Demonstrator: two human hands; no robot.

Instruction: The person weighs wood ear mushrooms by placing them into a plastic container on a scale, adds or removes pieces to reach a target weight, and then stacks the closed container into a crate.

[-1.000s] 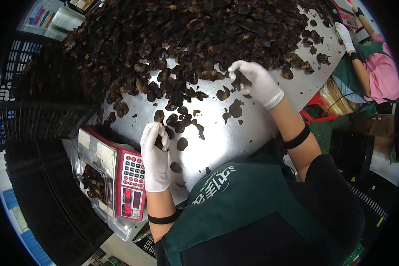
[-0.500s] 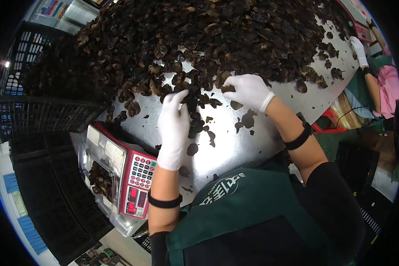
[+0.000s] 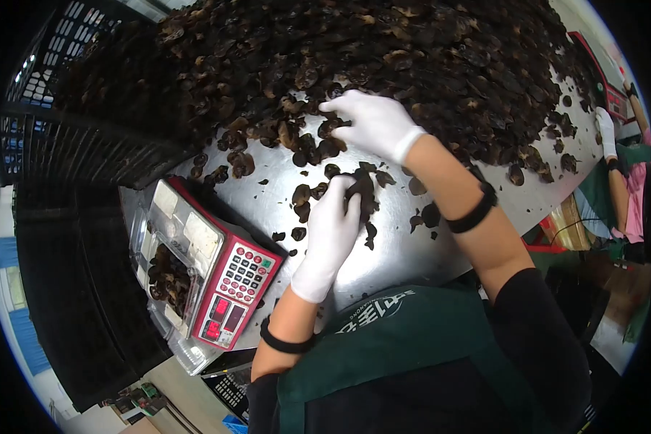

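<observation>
A large heap of dark brown wood ear mushrooms (image 3: 412, 65) covers the far part of the metal table (image 3: 405, 253). My left hand (image 3: 335, 228), in a white glove, is closed around a small clump of wood ears (image 3: 365, 194) low over the bare metal; its fingertips are partly hidden. Farther up, at the near edge of the heap, my right hand (image 3: 376, 123), also white-gloved, has its thumb and fingers parted around a few loose pieces (image 3: 330, 141). No piece is visibly gripped in it.
Left of my hands stands a red digital scale (image 3: 240, 278), carrying a clear plastic box (image 3: 183, 307) with wood ears inside. Black slatted crates (image 3: 58, 145) line the left side. A co-worker's gloved hand (image 3: 605, 132) and another scale (image 3: 615, 103) are at far right.
My left hand has shifted right and nearer to me and now holds a clump. My right hand has moved left along the heap's edge, its fingers parting. The view has turned slightly.
</observation>
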